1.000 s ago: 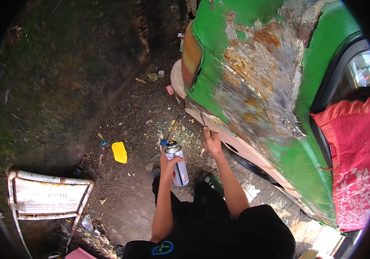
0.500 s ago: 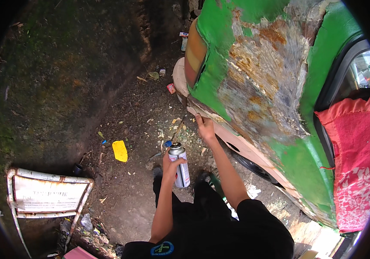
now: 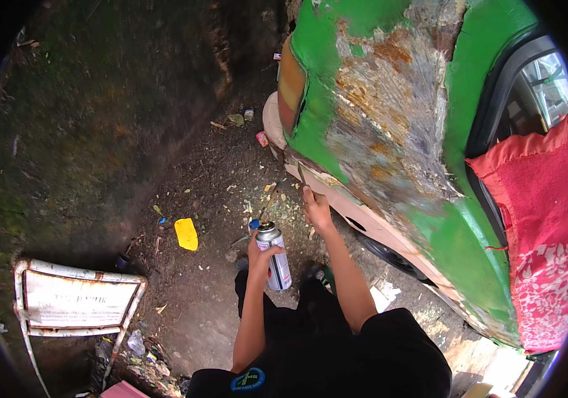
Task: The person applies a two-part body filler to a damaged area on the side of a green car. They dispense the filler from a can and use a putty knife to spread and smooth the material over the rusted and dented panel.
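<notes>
Green paint covers much of the car's rear quarter panel (image 3: 320,109), yet a broad middle patch (image 3: 390,116) shows mottled grey, cream and rust brown, bare of that colour. We judge the surface partway stripped: the centre looks largely done, while green is left toward the tail lamp (image 3: 290,86), under the window (image 3: 519,109) and along the lower side by the red cloth (image 3: 542,199). Pale flakes (image 3: 284,207) lie strewn on the ground beside the bodywork.

Our right hand (image 3: 317,211) is closed on a thin blade (image 3: 301,174) that points forward at the pinkish lower edge of the car; from this height we cannot tell whether its tip touches. Our right arm reaches well ahead, only slightly bent, fingers curled in.

Our left hand (image 3: 259,255) is clamped round an aerosol can (image 3: 280,270), thumb across its side, the silver top facing forward. We hold it before our knees, the left forearm running nearly straight ahead, both hands near each other but apart
</notes>
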The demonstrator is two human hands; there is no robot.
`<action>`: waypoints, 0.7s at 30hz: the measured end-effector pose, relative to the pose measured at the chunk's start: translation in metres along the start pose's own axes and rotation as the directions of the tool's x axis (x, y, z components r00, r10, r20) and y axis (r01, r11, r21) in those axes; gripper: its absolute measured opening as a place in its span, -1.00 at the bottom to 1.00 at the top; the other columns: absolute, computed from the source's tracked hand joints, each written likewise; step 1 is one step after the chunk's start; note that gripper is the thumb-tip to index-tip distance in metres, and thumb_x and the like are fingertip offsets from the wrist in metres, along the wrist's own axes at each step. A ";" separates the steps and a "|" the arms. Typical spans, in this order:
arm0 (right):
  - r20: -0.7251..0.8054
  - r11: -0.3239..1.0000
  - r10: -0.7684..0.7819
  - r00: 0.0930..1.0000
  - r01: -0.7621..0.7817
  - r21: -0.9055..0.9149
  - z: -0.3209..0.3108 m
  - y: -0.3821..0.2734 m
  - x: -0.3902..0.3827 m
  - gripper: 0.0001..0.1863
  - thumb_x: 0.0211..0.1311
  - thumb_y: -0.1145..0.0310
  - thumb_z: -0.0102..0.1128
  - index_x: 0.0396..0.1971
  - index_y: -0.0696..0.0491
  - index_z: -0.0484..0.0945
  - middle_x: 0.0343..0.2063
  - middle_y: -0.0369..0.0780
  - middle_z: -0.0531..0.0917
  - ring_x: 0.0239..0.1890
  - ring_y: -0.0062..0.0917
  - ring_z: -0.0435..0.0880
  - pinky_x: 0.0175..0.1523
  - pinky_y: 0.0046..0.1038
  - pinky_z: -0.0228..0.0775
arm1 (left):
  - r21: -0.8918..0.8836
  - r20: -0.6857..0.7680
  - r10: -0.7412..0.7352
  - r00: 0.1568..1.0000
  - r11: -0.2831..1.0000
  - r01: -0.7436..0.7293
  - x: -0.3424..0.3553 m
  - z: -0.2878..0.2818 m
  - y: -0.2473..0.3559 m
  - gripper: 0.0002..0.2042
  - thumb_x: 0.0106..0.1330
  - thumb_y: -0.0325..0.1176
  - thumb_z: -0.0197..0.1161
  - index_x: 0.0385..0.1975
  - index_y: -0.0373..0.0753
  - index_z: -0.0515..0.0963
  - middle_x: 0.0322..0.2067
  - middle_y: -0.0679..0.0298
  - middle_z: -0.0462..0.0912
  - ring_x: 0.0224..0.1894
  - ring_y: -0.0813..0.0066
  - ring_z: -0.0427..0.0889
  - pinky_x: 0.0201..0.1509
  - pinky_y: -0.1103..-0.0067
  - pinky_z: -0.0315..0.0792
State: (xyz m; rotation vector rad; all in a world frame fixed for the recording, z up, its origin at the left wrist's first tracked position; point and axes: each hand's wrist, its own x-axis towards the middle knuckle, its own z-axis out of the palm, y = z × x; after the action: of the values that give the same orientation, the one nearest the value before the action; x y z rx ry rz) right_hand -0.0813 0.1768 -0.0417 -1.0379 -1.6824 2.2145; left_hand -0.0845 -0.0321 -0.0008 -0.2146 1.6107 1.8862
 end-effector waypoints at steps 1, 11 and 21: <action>-0.034 1.000 0.018 0.999 -0.019 -0.011 -0.014 0.010 -0.015 -0.53 0.49 -0.05 0.01 -0.50 0.02 0.34 -0.80 -0.45 0.18 -0.84 -0.71 0.11 -0.73 -0.52 -0.07 | 0.010 0.022 0.013 1.000 1.000 -0.013 -0.002 0.006 0.002 -0.46 -0.19 -0.60 0.33 -0.05 -0.26 0.48 -0.33 0.29 0.62 -0.28 0.42 0.62 -0.16 0.47 0.47; -0.143 0.991 0.116 0.983 -0.106 0.076 -0.094 0.034 -0.125 -0.54 0.49 -0.04 0.02 -0.53 -0.02 0.32 -0.78 -0.44 0.19 -0.80 -0.72 0.08 -0.69 -0.53 -0.12 | 0.044 0.126 0.000 0.992 0.999 -0.006 -0.034 0.041 -0.008 -0.52 -0.13 -0.58 0.29 -0.09 -0.26 0.47 -0.35 0.26 0.60 -0.30 0.35 0.63 -0.19 0.41 0.49; -0.057 0.986 0.027 0.998 -0.018 0.167 -0.108 0.021 -0.135 -0.58 0.49 0.00 0.04 -0.46 0.01 0.32 -0.73 -0.43 0.24 -0.77 -0.74 0.12 -0.68 -0.55 -0.10 | 0.082 0.134 0.003 0.991 0.997 -0.014 -0.040 0.073 -0.008 -0.62 -0.11 -0.52 0.31 -0.19 -0.25 0.49 -0.38 0.24 0.59 -0.32 0.37 0.60 -0.23 0.40 0.47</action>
State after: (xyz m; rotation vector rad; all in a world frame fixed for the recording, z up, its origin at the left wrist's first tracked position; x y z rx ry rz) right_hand 0.0909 0.1827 -0.0162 -1.0733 -1.4408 2.2691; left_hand -0.0284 0.0219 0.0299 -0.0446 1.5967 1.7955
